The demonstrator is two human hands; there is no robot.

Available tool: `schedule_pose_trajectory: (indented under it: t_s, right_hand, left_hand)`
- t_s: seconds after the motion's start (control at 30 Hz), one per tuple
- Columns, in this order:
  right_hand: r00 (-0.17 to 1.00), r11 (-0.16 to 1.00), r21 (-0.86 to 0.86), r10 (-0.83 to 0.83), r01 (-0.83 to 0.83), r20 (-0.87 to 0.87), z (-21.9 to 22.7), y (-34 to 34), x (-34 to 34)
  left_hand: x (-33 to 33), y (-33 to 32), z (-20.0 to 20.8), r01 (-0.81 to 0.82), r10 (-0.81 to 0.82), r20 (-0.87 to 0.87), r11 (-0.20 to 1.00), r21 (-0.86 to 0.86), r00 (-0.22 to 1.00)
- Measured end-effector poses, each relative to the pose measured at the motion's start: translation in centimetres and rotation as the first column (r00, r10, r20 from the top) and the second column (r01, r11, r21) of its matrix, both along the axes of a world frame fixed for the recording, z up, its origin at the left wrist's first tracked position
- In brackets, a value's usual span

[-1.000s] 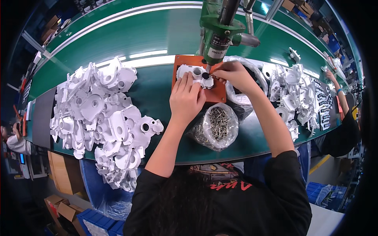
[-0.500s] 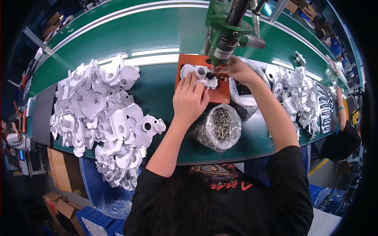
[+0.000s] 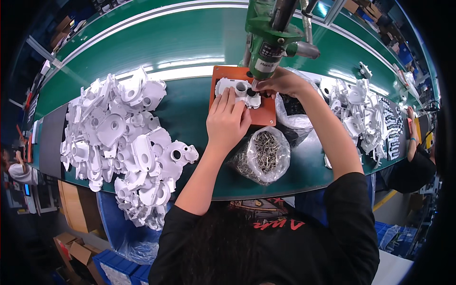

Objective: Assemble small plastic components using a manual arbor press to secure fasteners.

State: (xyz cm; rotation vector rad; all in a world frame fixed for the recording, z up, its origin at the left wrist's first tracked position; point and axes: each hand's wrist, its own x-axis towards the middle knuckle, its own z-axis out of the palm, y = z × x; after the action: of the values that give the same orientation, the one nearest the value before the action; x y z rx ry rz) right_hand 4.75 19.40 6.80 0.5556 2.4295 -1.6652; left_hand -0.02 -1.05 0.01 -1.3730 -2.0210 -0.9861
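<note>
A white plastic housing (image 3: 227, 86) with round collars lies on an orange fixture plate (image 3: 262, 118). My left hand (image 3: 225, 118) rests on its near side, fingers laid over the part and thumb along its edge, holding it against the plate. Just beyond it, my right hand (image 3: 285, 84) has its fingertips pinched together by the lower end of a green spindle machine (image 3: 267, 61). What those fingertips hold is hidden. A black round piece (image 3: 251, 92) sits in the housing beneath the spindle.
Heaped white housings (image 3: 111, 128) cover the left of the green bench, with more (image 3: 356, 109) at right. A bag of metal screws (image 3: 267, 152) stands in front of the plate. Beside it is a clear bag (image 3: 294, 121) with black pieces. A co-worker's arm (image 3: 412, 135) shows at far right.
Both my hands keep nearly the same places on the housing and at the spindle. The whole view has shifted slightly. At far right, the co-worker's hand has moved a little.
</note>
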Motion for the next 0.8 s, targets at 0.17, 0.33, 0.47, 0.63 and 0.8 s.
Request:
schedule_pose_trajectory:
  t_s: [0.17, 0.33, 0.47, 0.63, 0.8]
  right_hand:
    - [0.997, 0.999, -0.013, 0.051, -0.051, 0.053, 1.2, -0.4, -0.2]
    - [0.995, 0.996, -0.058, 0.068, -0.064, 0.069, 0.4, -0.1, -0.4]
    - [0.996, 0.996, -0.039, 0.072, -0.074, -0.044, -0.1, -0.2, 0.3]
    - [0.987, 0.957, -0.286, -0.095, 0.053, -0.133, -0.1, 2.4, 1.3]
    - [0.629, 0.753, -0.276, -0.654, 0.598, -0.421, 9.0, 2.9, -0.6]
  left_hand:
    - [0.0, 0.0, 0.0, -0.001, 0.001, -0.001, 1.000, -0.003, 1.000]
    - [0.1, 0.3, 0.1, 0.016, -0.016, -0.012, 1.000, 0.021, 1.000]
    - [0.1, 0.2, 0.0, 0.016, -0.016, -0.009, 1.000, 0.025, 1.000]
    - [0.0, 0.0, -0.1, 0.013, -0.013, 0.007, 0.999, 0.039, 1.000]
    - [-0.4, -1.1, -0.5, -0.028, 0.027, 0.020, 0.999, 0.040, 0.999]
